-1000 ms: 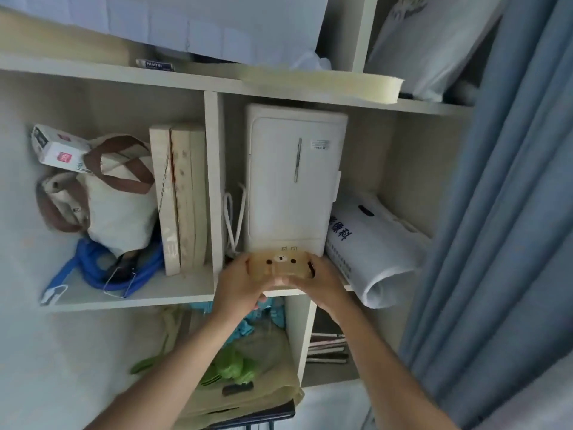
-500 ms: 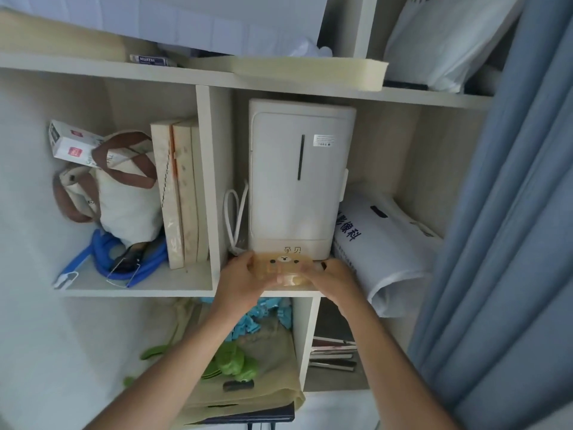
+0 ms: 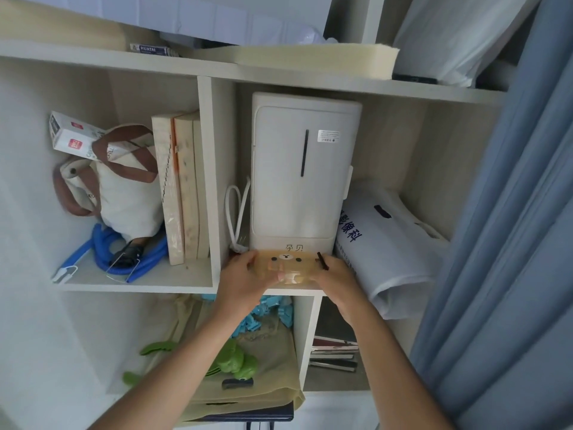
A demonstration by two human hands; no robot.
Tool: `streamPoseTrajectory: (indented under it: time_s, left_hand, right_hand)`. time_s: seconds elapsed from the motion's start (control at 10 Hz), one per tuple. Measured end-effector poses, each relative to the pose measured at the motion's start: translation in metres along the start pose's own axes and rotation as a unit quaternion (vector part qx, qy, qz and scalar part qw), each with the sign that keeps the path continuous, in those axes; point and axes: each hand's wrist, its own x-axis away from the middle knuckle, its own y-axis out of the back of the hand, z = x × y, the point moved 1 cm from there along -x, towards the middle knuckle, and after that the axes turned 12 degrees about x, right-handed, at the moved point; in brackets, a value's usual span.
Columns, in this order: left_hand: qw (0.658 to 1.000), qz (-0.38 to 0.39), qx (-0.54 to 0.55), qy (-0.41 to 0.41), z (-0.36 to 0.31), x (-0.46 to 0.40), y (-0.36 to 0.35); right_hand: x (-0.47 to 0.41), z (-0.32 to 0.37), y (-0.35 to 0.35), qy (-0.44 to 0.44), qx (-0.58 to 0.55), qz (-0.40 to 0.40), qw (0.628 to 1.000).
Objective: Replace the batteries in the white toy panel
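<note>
A small translucent orange box (image 3: 288, 268) with a bear face on its lid lies on the shelf board (image 3: 139, 285), in front of a tall white appliance (image 3: 305, 175). My left hand (image 3: 242, 277) grips the box's left end and my right hand (image 3: 336, 280) grips its right end. A thin dark stick (image 3: 322, 261) pokes up by my right fingers, at the box's right end. No white toy panel or batteries can be seen.
A white cable (image 3: 237, 212) hangs left of the appliance. Books (image 3: 183, 190), a canvas bag (image 3: 117, 181) and a blue hose (image 3: 130, 259) fill the left compartment. A white printed bag (image 3: 387, 243) lies at right, beside a blue curtain (image 3: 511, 243). Blue and green toys (image 3: 242, 361) sit below.
The view has shifted slightly. Both hands stay on the orange box at the shelf's front edge, and the dark stick now shows at its right end.
</note>
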Motion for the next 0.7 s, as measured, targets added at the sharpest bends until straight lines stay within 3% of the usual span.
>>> streamPoseTrajectory:
  time_s: [0.1,0.2,0.5,0.7]
  left_hand:
    - [1.0,-0.002,0.008,-0.001,-0.004,0.002,0.0]
    - [1.0,-0.004,0.007,-0.009,-0.006,0.005,0.002]
    - [0.999,-0.017,0.028,-0.006,-0.018,0.021,0.0]
    - [1.0,-0.009,0.023,-0.009,-0.023,0.027,0.002]
  right_hand:
    - [-0.004,0.002,-0.007,-0.015,0.031,-0.075,0.997]
    - [-0.004,0.0,-0.015,0.024,0.082,-0.104,0.991]
    - [0.007,-0.019,-0.011,0.138,0.093,-0.109,0.98]
    - [0.017,-0.013,-0.011,0.133,0.086,-0.118,0.98]
